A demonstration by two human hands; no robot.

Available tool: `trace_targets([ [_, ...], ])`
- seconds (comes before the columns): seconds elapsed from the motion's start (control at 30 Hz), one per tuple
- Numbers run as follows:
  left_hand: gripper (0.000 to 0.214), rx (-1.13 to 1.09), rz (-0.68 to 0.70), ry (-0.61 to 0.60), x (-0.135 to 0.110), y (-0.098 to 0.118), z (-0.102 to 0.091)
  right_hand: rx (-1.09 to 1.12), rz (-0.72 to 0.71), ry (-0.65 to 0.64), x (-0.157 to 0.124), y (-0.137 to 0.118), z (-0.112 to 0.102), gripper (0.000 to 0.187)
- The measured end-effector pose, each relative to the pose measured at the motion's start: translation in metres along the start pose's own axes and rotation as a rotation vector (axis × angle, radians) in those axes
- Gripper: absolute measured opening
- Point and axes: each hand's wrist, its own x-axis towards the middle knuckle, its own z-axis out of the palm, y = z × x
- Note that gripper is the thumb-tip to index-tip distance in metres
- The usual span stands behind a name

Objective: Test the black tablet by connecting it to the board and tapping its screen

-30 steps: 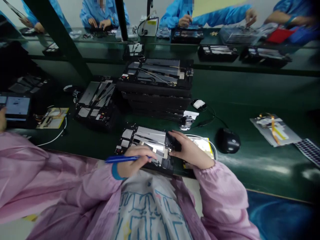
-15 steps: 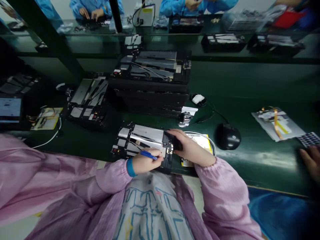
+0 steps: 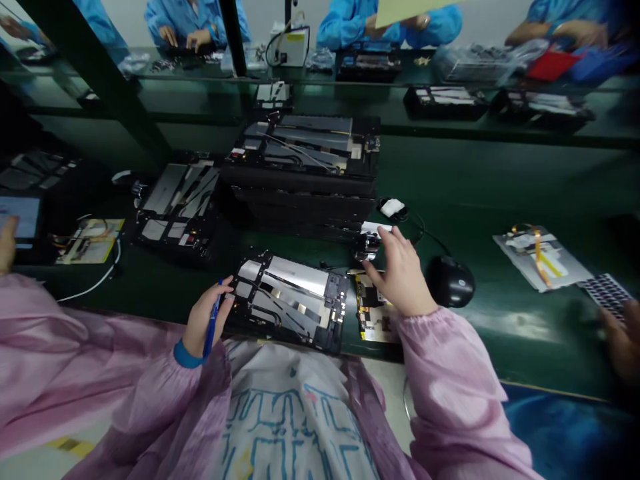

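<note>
Head view: your left hand has just pulled back from over the opened flat device to its left edge, blue pen held in it, fingertips seemingly touching the edge. Half a second ago the pen was over the device's near right part; now it points off the parts. Your right hand has left the right end and is reaching far and right to the small silver-and-black item, fingers curved beside it; can't tell if they grip it. So the pen work looks paused, judging by both hands, and the inner face is open to view. Device lies flat at the near middle of the green bench, just before the tall device stack. Yellow-edged board sits just right of the device, partly under your right hand and wrist. Black mouse farther right; a second stack on the left. Co-worker's hand at the right edge, by the keyboard; not yours. Pen tip too small to read.
</note>
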Motion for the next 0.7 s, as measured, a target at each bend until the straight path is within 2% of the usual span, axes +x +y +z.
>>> trace_targets([
  [0.1,0.025,-0.031,-0.020,-0.017,-0.004,-0.004,0.004,-0.124,0.036,-0.068,0.009,0.001,0.009,0.066],
  [0.2,0.024,-0.044,-0.025,0.007,-0.003,-0.003,0.006,-0.156,0.030,-0.094,0.006,-0.008,0.008,0.069],
  [0.3,0.024,-0.011,-0.022,0.024,-0.001,-0.004,0.006,-0.128,0.070,-0.026,-0.013,-0.025,0.000,0.071],
  [0.37,0.024,0.019,-0.015,0.016,-0.001,-0.005,0.007,-0.128,0.146,0.045,-0.034,-0.041,0.000,0.062],
  [0.43,0.022,0.045,-0.001,-0.002,-0.002,-0.006,0.007,-0.132,0.198,-0.018,-0.058,-0.059,0.007,0.050],
  [0.53,0.017,0.056,0.024,-0.008,-0.004,-0.005,0.006,-0.012,0.197,-0.190,-0.086,-0.082,0.021,0.060],
  [0.63,0.014,-0.018,-0.023,-0.015,-0.007,-0.001,0.003,0.211,0.273,-0.184,-0.099,-0.093,0.026,0.067],
  [0.7,0.016,-0.116,-0.097,-0.058,-0.010,0.003,0.002,0.435,0.379,-0.144,-0.101,-0.094,0.019,0.069],
])
